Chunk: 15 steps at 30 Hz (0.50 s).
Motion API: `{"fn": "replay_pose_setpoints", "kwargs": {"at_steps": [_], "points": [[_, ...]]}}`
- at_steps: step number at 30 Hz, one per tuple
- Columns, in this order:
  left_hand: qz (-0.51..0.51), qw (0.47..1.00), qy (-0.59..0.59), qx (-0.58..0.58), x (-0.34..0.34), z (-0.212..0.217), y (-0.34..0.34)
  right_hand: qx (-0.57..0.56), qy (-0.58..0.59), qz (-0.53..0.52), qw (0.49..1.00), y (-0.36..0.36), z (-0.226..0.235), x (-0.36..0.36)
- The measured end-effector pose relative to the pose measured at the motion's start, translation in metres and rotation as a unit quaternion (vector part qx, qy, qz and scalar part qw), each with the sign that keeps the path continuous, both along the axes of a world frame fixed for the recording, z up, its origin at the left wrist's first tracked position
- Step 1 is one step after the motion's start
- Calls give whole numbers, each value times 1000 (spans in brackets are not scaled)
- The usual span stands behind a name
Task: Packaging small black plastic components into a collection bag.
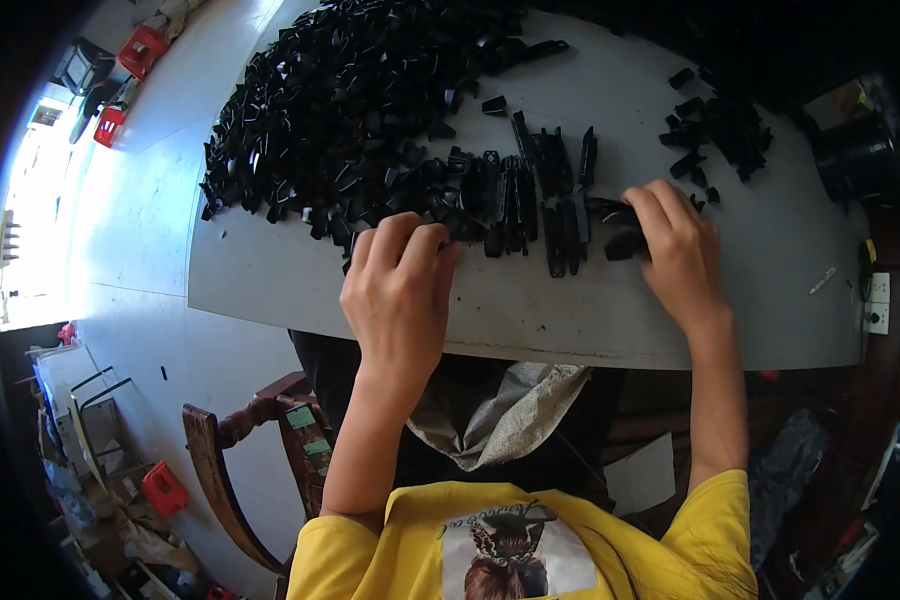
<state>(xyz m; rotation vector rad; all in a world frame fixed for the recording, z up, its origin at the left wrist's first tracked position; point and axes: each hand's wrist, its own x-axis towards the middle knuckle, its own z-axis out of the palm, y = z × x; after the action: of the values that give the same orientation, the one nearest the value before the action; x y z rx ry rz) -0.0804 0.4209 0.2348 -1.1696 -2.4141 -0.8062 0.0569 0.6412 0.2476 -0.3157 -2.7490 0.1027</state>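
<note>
- The left hand (398, 285) was at the near edge of the big heap of black plastic pieces (320, 115), its fingers bent down and drawn close together; the fingertips were hidden, so I could not tell whether it held a piece.
- The right hand (678, 250) was narrow, its thumb and fingers closed on a blurred black piece (625, 243) at its left side.
- The big heap covered the far left part of the grey table (560, 325).
- Between the two hands, slightly farther from the person, lay a group of long black pieces (515, 195), several side by side.
- A smaller pile of black pieces (735, 135) lay on the right part of the table, beyond the right hand.
- Below the table's near edge hung a pale sack (515, 415).
- A wooden chair (210, 460) stood left of the person, who wore a yellow shirt (410, 530).
- A red container (164, 489) was on the floor at lower left, and a white wall socket (877, 305) was beyond the table's right edge.
</note>
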Motion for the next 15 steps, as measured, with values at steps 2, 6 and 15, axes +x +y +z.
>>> {"fn": "replay_pose_setpoints", "kwargs": {"at_steps": [2, 6, 15], "points": [[-7, 998, -27, 48, 3, 8, -5, 1, 12, -11, 1000, -13, 5, 9], [-137, 959, -212, 132, 19, 21, -14, -251, 53, 51, 965, -47, 16, 31], [-256, 902, -306, 166, 38, 32, -26, -340, 68, 160, 924, -74, 33, 31]]}}
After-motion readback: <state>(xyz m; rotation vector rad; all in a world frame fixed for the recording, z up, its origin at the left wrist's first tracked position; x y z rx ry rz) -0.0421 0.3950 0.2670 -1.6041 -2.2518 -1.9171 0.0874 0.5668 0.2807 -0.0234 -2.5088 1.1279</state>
